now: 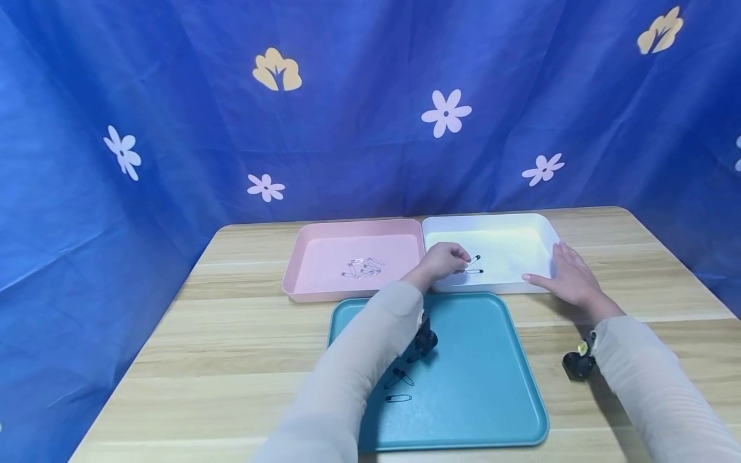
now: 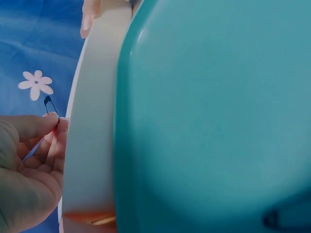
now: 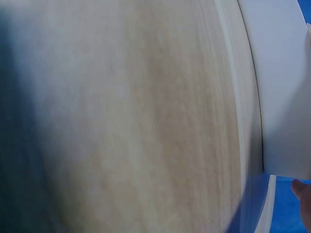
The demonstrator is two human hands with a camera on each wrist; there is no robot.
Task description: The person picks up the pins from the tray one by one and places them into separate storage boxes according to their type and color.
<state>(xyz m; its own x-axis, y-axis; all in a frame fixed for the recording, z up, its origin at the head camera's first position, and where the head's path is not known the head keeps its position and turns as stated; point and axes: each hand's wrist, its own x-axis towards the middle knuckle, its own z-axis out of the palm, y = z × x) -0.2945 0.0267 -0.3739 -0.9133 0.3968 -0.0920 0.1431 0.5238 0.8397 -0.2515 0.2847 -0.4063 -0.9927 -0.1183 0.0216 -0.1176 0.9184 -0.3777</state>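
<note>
Over the front left of the white tray (image 1: pixel 521 288), my left hand (image 1: pixel 442 262) pinches a black safety pin (image 1: pixel 475 260) between thumb and fingertips. In the left wrist view, the pin's dark head points up from the grip. Another black safety pin (image 1: pixel 474 271) shows just below it in the white tray. My right hand (image 1: pixel 572 278) rests at that tray's right front corner, fingers extended along the side. Several dark safety pins (image 1: pixel 398 399) lie in the teal tray (image 1: pixel 463 444), partly behind my left sleeve. Silver safety pins (image 1: pixel 363 268) are piled in the pink tray (image 1: pixel 324 296).
The pink and white trays stand side by side at the back of the wooden table (image 1: pixel 231 360), with the teal one in front of them. A blue curtain (image 1: pixel 347 141) with flower shapes hangs behind. Both wrists carry a small black camera (image 1: pixel 579 365).
</note>
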